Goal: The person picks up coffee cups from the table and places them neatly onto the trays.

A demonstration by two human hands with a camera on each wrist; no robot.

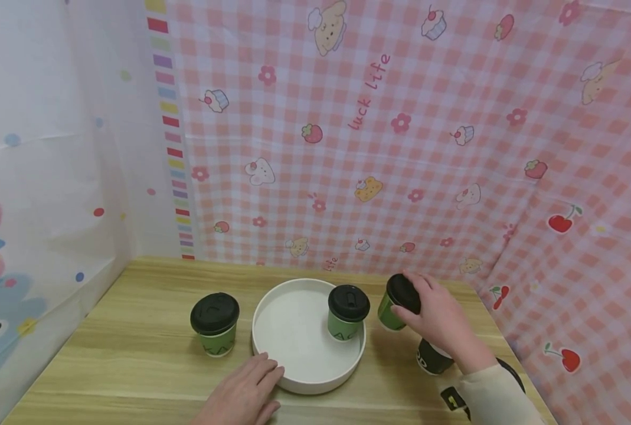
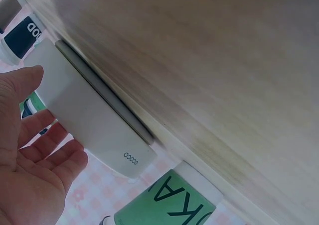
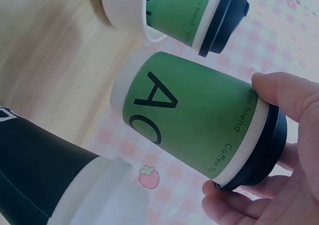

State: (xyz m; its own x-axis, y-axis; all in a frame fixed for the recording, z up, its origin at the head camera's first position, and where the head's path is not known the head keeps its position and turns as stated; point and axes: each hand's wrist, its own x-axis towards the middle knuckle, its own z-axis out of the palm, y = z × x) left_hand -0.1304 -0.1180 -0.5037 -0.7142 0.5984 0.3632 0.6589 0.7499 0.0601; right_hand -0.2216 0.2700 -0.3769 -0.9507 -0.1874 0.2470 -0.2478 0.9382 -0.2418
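Observation:
My right hand (image 1: 442, 316) grips a green paper coffee cup (image 3: 189, 115) by its black lid (image 1: 403, 292), thumb on one side and fingers on the other. This cup stands upright to the right of a round white tray (image 1: 294, 383). My left hand (image 1: 245, 389) rests its fairly straight fingers against the tray's near left rim; in the left wrist view the fingertips (image 2: 75, 150) lie along its outer wall. Inside the tray, toward its right side, stands another green cup (image 1: 345, 327) with a black lid.
A third green lidded cup (image 1: 216, 339) stands left of the tray. Under my right forearm is a dark cup (image 1: 432, 357) with a white lid, partly hidden. A black strap-like item with a tag (image 1: 453, 399) lies near my right sleeve. Patterned cloth (image 1: 347, 147) hangs behind the table.

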